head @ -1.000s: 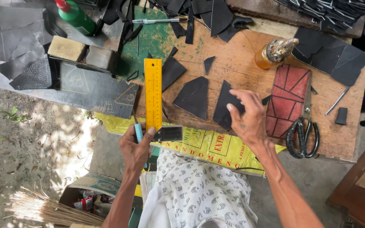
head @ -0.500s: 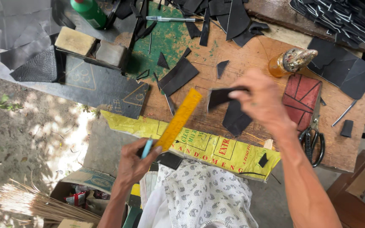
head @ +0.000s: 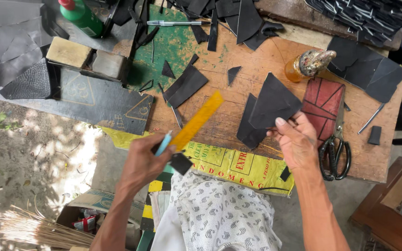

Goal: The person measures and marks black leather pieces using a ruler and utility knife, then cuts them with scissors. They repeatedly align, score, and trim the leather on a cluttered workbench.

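My left hand (head: 146,162) grips a yellow ruler (head: 196,120) that slants up to the right over the wooden table (head: 257,60); the same hand also holds a light blue pen (head: 163,143) and a small black leather scrap (head: 181,163). My right hand (head: 296,142) pinches a black triangular leather piece (head: 273,101) lifted just above the table. Under it lies another black leather piece (head: 249,130).
Black scissors (head: 333,155) lie on the table beside a red board (head: 323,108). A glue bottle (head: 307,65), a white pen (head: 175,23), a green bottle (head: 81,16), wooden blocks (head: 67,52) and several leather offcuts are scattered around. A yellow sack (head: 238,165) hangs off the front edge.
The ruler went from lying straight on the table to tilted in my left hand. My right hand picked a black leather piece off the table and now holds it further right.
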